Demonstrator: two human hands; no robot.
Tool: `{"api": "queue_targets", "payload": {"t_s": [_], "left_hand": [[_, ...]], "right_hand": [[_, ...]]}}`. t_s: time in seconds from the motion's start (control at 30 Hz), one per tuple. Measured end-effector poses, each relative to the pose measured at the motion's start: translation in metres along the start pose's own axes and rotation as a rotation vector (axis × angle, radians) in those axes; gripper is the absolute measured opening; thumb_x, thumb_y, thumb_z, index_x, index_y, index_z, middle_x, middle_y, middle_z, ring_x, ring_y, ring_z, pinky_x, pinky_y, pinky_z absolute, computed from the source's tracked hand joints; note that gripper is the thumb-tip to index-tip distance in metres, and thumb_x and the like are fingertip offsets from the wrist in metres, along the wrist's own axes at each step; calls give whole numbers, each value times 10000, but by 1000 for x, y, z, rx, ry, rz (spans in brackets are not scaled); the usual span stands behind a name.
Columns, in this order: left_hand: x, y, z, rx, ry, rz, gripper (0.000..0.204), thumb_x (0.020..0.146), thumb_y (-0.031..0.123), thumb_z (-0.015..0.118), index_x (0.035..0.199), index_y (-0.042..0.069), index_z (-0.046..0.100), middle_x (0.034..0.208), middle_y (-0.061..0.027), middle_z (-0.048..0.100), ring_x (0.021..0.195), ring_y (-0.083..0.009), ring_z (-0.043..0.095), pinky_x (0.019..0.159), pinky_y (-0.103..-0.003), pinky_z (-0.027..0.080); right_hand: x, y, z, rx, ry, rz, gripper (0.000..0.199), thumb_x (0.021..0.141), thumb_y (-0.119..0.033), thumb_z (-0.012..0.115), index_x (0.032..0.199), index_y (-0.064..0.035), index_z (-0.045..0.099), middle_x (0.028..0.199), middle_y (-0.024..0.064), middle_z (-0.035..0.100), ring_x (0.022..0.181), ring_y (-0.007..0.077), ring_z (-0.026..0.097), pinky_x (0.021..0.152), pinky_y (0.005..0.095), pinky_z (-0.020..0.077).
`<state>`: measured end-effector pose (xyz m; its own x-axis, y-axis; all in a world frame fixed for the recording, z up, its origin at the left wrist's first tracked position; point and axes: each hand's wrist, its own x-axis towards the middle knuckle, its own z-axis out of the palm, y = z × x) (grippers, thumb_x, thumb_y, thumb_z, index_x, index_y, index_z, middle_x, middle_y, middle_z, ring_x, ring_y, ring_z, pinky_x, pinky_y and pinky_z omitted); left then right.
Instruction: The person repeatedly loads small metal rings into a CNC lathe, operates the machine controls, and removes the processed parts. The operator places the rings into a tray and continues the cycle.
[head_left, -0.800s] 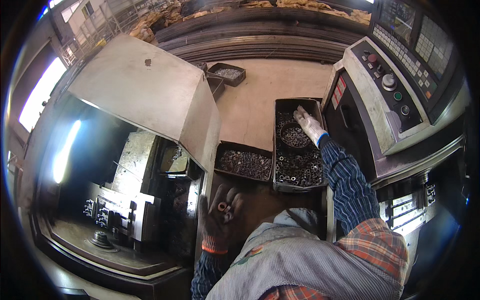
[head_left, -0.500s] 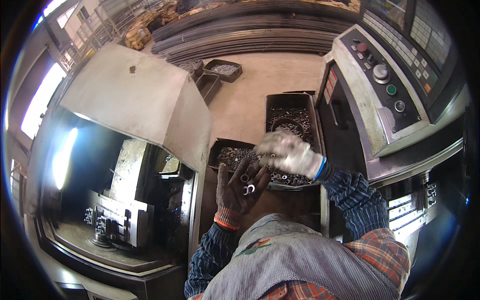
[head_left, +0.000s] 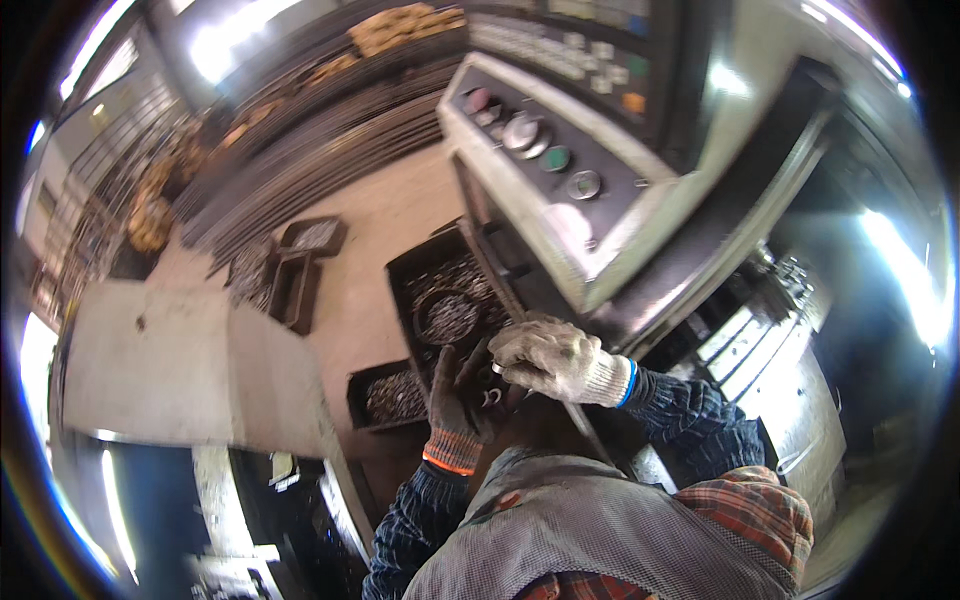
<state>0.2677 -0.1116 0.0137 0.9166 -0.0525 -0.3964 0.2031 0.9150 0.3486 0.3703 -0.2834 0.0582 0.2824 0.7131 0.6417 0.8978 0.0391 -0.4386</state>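
My left hand [head_left: 456, 402], in a dark work glove with an orange cuff, is palm up with its fingers stretched. Small shiny metal rings [head_left: 490, 398] lie in its palm. Just to the right, my right hand [head_left: 548, 360], in a whitish knit glove with a blue-edged cuff, has its fingers curled together. A small bright metal ring [head_left: 497, 368] shows at its fingertips, close to the left fingers. Beyond the hands stands a dark bin [head_left: 400, 285] of small metal parts, with a round basket [head_left: 447, 316] of parts inside it. A smaller tray [head_left: 355, 400] of parts sits beside it.
A machine control panel [head_left: 555, 165] with knobs and buttons rises ahead right. The right machine's lit work area [head_left: 745, 345] is beside my right arm. Another machine's pale cover [head_left: 180, 370] stands at left. Further trays [head_left: 320, 235] and long bars [head_left: 320, 150] lie on the floor beyond.
The view has swung to the right, toward the right machine. My right hand has come from above the bin to beside the left palm, with a ring at its fingertips.
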Motion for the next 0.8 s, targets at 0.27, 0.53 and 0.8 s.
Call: {"api": "queue_targets", "payload": {"t_s": [0.27, 0.53, 0.8], "left_hand": [[68, 14, 63, 288, -242, 15, 317, 987, 336, 532, 1180, 106, 633, 564, 50, 382, 421, -80, 342, 444, -202, 424], [127, 30, 155, 591, -373, 605, 380, 981, 72, 503, 1351, -12, 521, 1189, -130, 631, 969, -177, 638, 826, -319, 553], [146, 33, 181, 1109, -303, 875, 401, 971, 71, 483, 1359, -22, 530, 1180, -81, 662, 955, -125, 627, 800, -224, 491]], "right_hand": [[-100, -28, -108, 397, 442, 660, 376, 849, -126, 744, 1184, -27, 606, 1118, 116, 659, 1055, 206, 632, 901, 339, 521], [-218, 27, -161, 478, 1116, 938, 379, 896, -96, 656, 1246, 17, 567, 1146, 98, 621, 999, 181, 646, 906, 339, 560], [-298, 117, -177, 471, 1501, 1062, 404, 985, -227, 592, 1330, -40, 498, 1096, 79, 617, 878, 163, 644, 774, 326, 579]]}}
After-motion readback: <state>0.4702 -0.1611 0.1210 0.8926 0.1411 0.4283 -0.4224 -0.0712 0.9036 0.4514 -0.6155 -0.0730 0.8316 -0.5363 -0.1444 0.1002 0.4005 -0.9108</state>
